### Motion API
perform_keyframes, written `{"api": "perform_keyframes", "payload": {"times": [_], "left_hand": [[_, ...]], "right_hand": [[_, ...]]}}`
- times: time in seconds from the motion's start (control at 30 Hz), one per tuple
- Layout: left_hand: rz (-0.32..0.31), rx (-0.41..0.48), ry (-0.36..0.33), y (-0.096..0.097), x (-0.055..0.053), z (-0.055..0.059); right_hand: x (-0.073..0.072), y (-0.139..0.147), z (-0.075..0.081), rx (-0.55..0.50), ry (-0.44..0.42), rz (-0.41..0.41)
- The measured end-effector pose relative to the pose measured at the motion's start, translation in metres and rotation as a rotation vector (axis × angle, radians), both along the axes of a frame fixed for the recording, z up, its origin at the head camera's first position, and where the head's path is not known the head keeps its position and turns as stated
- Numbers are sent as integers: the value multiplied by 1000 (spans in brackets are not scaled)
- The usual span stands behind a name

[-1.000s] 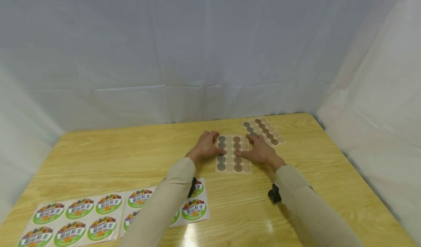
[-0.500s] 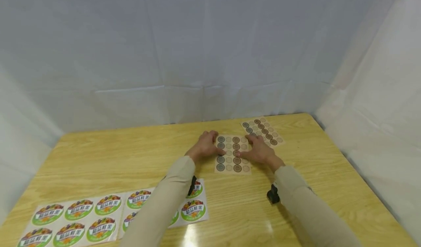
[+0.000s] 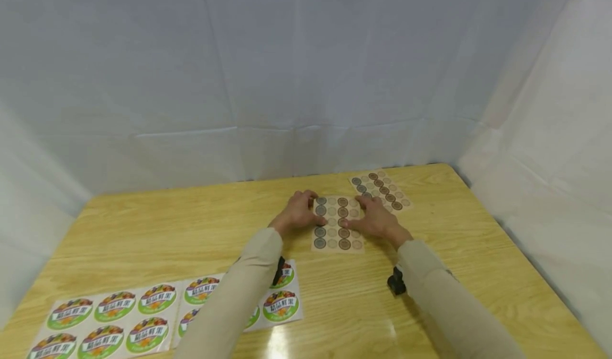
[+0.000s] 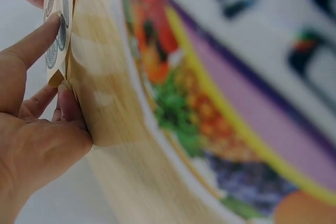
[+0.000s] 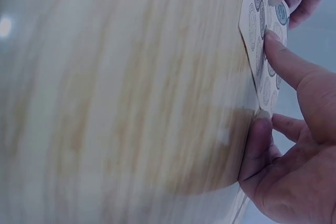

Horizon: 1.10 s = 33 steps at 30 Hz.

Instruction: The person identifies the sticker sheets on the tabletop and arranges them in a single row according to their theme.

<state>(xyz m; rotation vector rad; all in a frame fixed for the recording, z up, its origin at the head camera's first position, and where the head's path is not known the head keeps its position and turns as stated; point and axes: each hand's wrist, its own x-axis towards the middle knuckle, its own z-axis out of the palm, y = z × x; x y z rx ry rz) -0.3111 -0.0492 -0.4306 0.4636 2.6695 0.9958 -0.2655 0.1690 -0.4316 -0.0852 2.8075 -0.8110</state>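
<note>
A sheet of small round stickers (image 3: 338, 238), in grey, brown and pale columns, lies on the wooden table between both hands. My left hand (image 3: 298, 210) grips its left edge. In the left wrist view the thumb of the left hand (image 4: 37, 135) presses on the sheet's face while fingers sit at the edge, partly behind it. On the opposite side my right hand (image 3: 377, 220) holds the right edge. The right wrist view shows the right hand (image 5: 302, 166) with its thumb on top of the stickers and other fingers at the border, some hidden.
Another sheet of round stickers (image 3: 389, 189) lies at the back right, just beyond the right hand. Large fruit-label sticker sheets (image 3: 177, 295) lie along the front left, partly under the left sleeve. White sheeting (image 3: 268, 83) hangs behind the wooden table (image 3: 162, 231).
</note>
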Motion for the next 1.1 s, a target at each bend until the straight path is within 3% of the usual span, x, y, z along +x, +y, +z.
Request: {"api": "perform_keyframes", "payload": {"times": [0.27,0.57,0.87,1.1], "left_hand": [[7,-5,11,3,1,1],[-26,-30,60,7,2,2],[-27,-52,78,7,3,-1],[-52,-58,110,7,2,-2]], "right_hand": [[-4,0,2,-25,-4,1],[-7,0,3,-5,17,6],[-10,-2,-4,-47,50,-46],[-11,-2,-13,-107,98,-28]]}}
